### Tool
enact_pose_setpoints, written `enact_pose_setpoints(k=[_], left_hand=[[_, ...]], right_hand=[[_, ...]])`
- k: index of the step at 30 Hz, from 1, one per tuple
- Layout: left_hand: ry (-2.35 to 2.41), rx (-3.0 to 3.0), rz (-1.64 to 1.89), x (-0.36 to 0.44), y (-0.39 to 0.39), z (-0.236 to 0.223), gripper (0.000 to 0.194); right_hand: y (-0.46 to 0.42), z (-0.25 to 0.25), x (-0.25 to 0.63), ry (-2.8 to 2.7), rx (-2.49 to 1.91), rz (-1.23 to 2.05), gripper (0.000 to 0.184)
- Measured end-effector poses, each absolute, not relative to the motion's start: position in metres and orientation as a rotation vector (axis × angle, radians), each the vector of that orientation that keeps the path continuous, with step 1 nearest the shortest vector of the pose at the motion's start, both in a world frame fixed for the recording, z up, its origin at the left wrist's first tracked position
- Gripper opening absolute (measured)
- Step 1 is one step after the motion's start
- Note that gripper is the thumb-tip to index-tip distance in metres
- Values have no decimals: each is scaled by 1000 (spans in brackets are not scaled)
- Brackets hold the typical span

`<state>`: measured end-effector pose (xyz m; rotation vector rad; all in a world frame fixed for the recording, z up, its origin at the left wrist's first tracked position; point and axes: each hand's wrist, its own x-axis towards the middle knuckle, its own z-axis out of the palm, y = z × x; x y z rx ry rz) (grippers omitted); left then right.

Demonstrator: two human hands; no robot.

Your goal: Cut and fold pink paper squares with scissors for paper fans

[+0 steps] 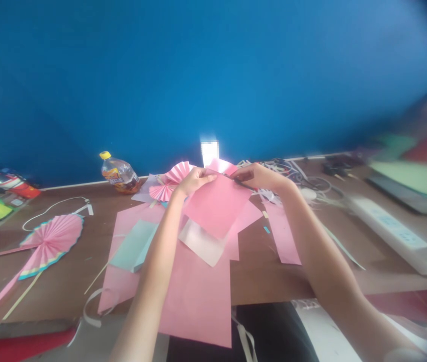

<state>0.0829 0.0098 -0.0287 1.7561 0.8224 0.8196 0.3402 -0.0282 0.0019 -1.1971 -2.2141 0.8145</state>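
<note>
Beyond brown tabletop (260, 279): wall (213, 75) (blue)

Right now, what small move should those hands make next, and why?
Probably a short snip at the upper edge of the pink sheet: the left hand pinches it there, and the right hand holds what looks like dark scissors at that edge.

You are at a craft table, perhaps in a home or a small studio; you cannot tell which. Your brown table (254, 279) meets a plain blue wall (198, 75) on its far side. Around you, pink sheets (198, 296) and, at left, a pleated paper fan (57, 236) show papercraft; a drink bottle (120, 176) and, at right, a power strip (390, 234) look everyday.
</note>
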Motion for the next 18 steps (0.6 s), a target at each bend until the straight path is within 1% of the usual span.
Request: enact_pose_setpoints(k=[6, 13, 18], left_hand=[[811, 1694, 811, 81, 10, -30, 46], [823, 1694, 805, 82, 11, -34, 41], [878, 1682, 670, 82, 13, -41, 44]], right_hand=[[-26, -1, 340, -2247, -1162, 806, 38], [-26, -3, 336, -2203, -1226, 810, 41], [-18, -12, 339, -2222, -1260, 819, 37]])
